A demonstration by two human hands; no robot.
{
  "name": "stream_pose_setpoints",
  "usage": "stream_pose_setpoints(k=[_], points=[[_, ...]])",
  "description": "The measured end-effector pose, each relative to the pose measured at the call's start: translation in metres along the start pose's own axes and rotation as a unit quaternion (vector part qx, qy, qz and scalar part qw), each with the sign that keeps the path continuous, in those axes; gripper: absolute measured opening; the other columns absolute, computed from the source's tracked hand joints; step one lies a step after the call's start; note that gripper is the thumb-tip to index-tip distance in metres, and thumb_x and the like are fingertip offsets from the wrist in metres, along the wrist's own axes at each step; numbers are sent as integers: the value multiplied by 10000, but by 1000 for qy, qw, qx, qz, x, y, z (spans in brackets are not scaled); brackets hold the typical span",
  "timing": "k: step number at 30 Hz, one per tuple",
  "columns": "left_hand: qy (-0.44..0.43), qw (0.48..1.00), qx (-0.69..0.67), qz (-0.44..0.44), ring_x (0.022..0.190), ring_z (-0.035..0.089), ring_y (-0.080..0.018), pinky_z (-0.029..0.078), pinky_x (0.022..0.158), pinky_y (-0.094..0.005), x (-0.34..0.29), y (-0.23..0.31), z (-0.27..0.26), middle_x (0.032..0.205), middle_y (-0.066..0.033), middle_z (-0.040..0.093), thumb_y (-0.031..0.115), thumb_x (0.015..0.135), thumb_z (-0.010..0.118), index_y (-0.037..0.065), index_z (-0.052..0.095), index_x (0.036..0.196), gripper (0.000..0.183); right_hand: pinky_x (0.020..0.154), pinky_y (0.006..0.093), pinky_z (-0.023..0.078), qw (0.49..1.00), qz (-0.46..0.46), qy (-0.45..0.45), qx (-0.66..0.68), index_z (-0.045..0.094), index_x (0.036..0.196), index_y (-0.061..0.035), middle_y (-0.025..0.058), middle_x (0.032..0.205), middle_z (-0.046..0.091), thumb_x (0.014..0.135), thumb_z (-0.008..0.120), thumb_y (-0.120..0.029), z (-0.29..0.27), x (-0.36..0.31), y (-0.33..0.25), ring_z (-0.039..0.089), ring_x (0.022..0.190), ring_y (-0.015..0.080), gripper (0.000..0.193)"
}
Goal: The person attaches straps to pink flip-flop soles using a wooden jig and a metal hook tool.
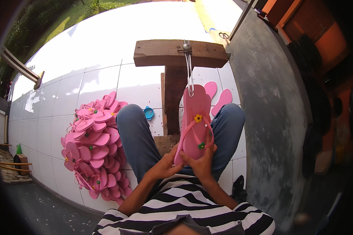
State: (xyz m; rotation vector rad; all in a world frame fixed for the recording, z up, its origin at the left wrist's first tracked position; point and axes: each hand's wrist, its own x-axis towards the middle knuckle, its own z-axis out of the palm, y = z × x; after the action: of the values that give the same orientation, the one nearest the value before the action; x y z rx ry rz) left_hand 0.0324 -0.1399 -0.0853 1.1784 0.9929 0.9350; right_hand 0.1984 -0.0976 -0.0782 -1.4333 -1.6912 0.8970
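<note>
A pair of pink flip-flops point(194, 102) is held upright between my knees, one pressed against the other. A yellow flower point(198, 118) and a green flower point(201, 146) decorate their straps. My left hand point(166, 165) grips the near left edge of the pair, fingers closed. My right hand point(202, 164) closes round the near right side, its thumb close to the left hand. The far end of the pair meets a long bent metal wire point(190, 72) hanging from a wooden crossbeam point(159, 53); whether the wire hooks into them I cannot tell.
A large heap of pink flip-flops point(98, 150) lies left of my leg. Beyond my knees are a small blue dish point(148, 113), loose pink soles point(222, 101) and pink scraps. Scissors point(224, 36) lie at the back. A raised grey ledge point(266, 117) runs along the right.
</note>
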Motion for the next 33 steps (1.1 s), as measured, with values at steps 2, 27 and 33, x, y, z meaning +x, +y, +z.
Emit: stream_pose_setpoints(k=[2, 27, 33], points=[[23, 996, -81, 27, 1223, 499, -175, 426, 1023, -353, -11, -3, 4, 1372, -117, 485, 137, 909, 649, 2, 256, 1501, 723, 1034, 465, 326, 1000, -22, 7, -18, 290, 1479, -15, 160, 1430, 383, 611, 922, -334, 0, -6, -7, 361, 1207, 339, 1120], [786, 603, 126, -55, 1259, 506, -318, 429, 1079, -402, -186, -129, -235, 1425, -209, 439, 258, 891, 662, 0, 315, 1474, 726, 754, 289, 513, 984, 117, 64, 120, 603, 1141, -31, 82, 945, 660, 941, 597, -149, 41, 139, 189, 646, 847, 148, 232], [902, 416, 8, -114, 1174, 554, -381, 429, 1053, -435, -223, -86, -234, 1390, -276, 454, 267, 863, 691, -49, 349, 1420, 726, 918, 438, 475, 968, 224, 61, -95, 560, 1226, -59, 206, 1112, 596, 835, 669, -252, 91, 171, 288, 585, 1047, 346, 449]])
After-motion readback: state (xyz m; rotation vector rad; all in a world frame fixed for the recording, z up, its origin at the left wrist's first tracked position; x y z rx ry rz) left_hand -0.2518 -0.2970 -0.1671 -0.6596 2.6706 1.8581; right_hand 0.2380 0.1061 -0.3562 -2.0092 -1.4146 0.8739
